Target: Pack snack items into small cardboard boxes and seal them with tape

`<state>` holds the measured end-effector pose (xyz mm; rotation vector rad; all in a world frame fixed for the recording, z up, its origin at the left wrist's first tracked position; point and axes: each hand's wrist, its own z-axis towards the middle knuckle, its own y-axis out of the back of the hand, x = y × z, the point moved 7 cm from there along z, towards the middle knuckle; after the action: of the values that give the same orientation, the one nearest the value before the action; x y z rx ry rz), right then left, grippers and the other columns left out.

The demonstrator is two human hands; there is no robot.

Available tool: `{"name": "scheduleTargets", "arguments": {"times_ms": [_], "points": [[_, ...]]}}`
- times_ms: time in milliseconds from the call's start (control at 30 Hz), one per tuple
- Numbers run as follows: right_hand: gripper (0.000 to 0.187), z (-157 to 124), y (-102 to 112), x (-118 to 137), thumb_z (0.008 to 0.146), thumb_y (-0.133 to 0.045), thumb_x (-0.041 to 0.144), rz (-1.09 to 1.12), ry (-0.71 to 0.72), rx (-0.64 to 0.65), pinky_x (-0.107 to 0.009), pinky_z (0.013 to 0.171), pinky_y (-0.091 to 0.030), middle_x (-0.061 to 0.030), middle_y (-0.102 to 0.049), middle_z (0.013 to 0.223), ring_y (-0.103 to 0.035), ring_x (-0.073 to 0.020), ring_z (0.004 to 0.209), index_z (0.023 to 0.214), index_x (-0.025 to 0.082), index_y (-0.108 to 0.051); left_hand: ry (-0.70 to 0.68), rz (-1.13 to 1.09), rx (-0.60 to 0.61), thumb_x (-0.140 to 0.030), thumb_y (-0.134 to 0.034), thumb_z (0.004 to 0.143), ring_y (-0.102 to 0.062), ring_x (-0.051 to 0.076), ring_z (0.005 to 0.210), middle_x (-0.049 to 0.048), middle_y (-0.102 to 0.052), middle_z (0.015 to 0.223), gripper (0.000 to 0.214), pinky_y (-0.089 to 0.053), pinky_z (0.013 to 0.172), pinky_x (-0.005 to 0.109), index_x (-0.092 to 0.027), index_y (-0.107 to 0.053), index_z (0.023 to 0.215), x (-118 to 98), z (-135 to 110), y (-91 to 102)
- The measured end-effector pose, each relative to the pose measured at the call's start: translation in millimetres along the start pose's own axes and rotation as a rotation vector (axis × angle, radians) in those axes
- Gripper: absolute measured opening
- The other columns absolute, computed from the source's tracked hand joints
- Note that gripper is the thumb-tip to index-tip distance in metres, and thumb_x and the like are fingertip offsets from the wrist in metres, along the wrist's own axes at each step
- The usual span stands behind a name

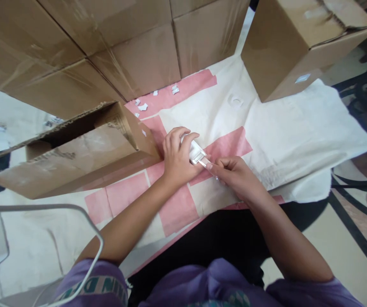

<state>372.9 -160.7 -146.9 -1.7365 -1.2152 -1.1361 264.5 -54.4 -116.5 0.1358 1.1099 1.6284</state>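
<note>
My left hand (177, 155) is wrapped round a small white box (196, 151), with its fingers over the far side and the open end pointing right. A pale, narrow strip (205, 162) sticks out at that end; I cannot tell whether it is the box's flap or a piece coming from inside. The thumb and index finger of my right hand (233, 174) pinch this strip, while the other fingers curl in. Both hands are just above a pink and white cloth (177, 209). Most of the box's left side is hidden behind my left hand.
Left of my hands stands an open cardboard box (84, 162). Taped cartons (138, 59) form a wall at the back, and another carton (282, 55) stands at the back right. White paper scraps (143, 107) lie near the wall. A grey cable (74, 206) crosses the lower left.
</note>
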Motion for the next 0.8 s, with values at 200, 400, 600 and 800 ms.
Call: {"name": "scheduleTargets", "arguments": {"times_ms": [200, 400, 600, 800], "points": [[0.064, -0.7, 0.2, 0.7, 0.083, -0.077, 0.053, -0.026, -0.006, 0.003, -0.029, 0.051, -0.012, 0.0077, -0.024, 0.053, -0.019, -0.0065, 0.051, 0.055, 0.021, -0.029, -0.018, 0.019, 0.012, -0.067, -0.067, 0.083, -0.050, 0.033, 0.124, 0.0140, -0.054, 0.126, 0.059, -0.037, 0.106, 0.047, -0.022, -0.059, 0.121, -1.5, -1.7, -0.2], [0.067, -1.4, -2.7, 6.0, 0.084, -0.075, 0.057, 0.013, 0.029, 0.065, -0.029, 0.051, -0.014, 0.0072, -0.026, 0.054, -0.022, -0.0064, 0.051, 0.055, 0.020, -0.028, -0.013, 0.052, 0.034, -0.067, -0.069, 0.080, -0.048, 0.035, 0.129, 0.0148, -0.053, 0.129, 0.063, -0.035, 0.110, 0.049, -0.023, -0.058, 0.124, -2.0, -4.4, -3.2], [0.068, -1.8, -6.2, 1.5, 0.083, -0.077, 0.058, 0.015, 0.012, 0.085, -0.029, 0.050, -0.014, 0.0072, -0.027, 0.053, -0.022, -0.0066, 0.051, 0.056, 0.021, -0.027, -0.003, 0.049, 0.026, -0.064, -0.070, 0.080, -0.049, 0.036, 0.129, 0.0155, -0.055, 0.128, 0.062, -0.036, 0.110, 0.050, -0.023, -0.058, 0.125, -3.8, -3.3, -1.7], [0.061, -1.2, -4.9, 0.3, 0.089, -0.071, 0.050, -0.040, 0.022, 0.055, -0.028, 0.050, -0.016, 0.0071, -0.027, 0.054, -0.022, -0.0066, 0.051, 0.056, 0.021, -0.029, 0.001, 0.018, 0.030, -0.061, -0.071, 0.081, -0.048, 0.036, 0.130, 0.0157, -0.054, 0.129, 0.061, -0.035, 0.111, 0.051, -0.022, -0.058, 0.126, -3.6, -4.0, -0.6]]}}
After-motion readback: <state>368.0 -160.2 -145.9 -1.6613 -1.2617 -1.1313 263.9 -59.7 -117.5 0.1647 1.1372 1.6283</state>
